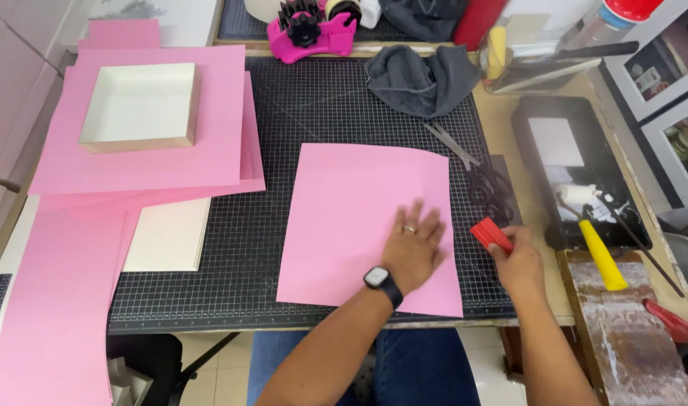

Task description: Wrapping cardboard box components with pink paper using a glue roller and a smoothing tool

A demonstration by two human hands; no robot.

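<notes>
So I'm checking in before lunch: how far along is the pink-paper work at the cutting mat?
Done: one open box sits on a stack of pink sheets at the left.
In hand: the left hand presses flat on a single pink sheet on the cutting mat; the right hand holds a small red tool at its edge.
Left: that sheet looks uncut and unfolded.

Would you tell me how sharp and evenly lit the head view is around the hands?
Head view: light is soft and even, with only a faint shadow under the left hand on the pink sheet; the right hand and its red tool are slightly soft; the frame edges bow a little.
</notes>
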